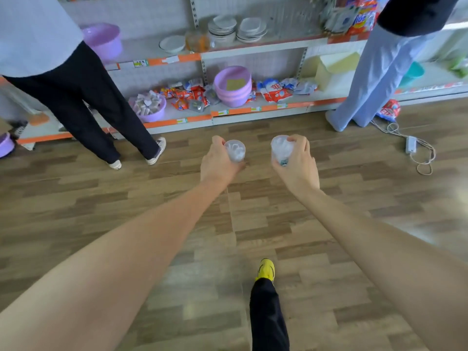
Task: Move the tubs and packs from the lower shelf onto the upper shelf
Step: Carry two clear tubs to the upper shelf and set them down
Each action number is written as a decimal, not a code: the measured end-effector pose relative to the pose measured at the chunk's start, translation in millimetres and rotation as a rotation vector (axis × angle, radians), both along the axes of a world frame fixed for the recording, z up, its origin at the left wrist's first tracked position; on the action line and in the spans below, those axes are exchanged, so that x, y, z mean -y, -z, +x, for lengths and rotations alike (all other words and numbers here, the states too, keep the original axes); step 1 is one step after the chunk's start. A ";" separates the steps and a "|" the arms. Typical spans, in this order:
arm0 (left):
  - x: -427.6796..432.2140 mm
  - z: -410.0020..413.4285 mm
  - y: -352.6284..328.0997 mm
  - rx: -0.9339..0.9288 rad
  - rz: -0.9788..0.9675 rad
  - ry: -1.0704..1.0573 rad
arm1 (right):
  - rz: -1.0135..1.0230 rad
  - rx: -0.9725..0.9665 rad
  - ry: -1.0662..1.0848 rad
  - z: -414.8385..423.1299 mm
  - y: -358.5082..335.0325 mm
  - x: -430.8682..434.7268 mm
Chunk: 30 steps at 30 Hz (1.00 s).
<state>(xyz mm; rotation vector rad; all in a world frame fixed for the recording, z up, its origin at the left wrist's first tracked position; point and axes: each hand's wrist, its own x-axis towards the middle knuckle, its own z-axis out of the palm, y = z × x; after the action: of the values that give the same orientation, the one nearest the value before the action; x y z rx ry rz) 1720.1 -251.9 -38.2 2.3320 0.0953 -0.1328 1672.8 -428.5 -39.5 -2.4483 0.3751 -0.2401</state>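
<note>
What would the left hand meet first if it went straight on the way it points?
Probably nothing close: the left hand, gripping a clear plastic cup, points over bare wooden floor toward the lower shelf's orange-striped front edge, near the stacked lilac plastic tubs. Depth is unclear.

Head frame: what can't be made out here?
Head view: what fills the left tub in the left hand and the right tub in the right hand; white blur, fingers cover part.
Head view: lower shelf, left end: behind a person's dark trousers.
Head view: price tags: too small.
Head view: detergent packs, top right: cut by the edge.
</note>
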 end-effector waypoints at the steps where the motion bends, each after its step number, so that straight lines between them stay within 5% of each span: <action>1: 12.6 18.9 -1.9 0.006 0.000 -0.007 | 0.005 0.005 -0.006 21.1 -2.5 11.4; 14: 146.2 225.4 -40.6 0.090 0.043 0.022 | -0.005 -0.027 -0.089 230.3 -48.6 135.8; 30: 213.8 489.7 -24.6 0.109 0.029 0.007 | -0.033 0.040 -0.136 501.1 -38.0 209.5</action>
<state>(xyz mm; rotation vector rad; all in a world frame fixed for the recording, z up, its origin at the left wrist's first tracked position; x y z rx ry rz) 2209.8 -465.7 -13.6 2.3632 0.0353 -0.0073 2173.9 -638.0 -1.5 -2.4848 0.1882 -0.2381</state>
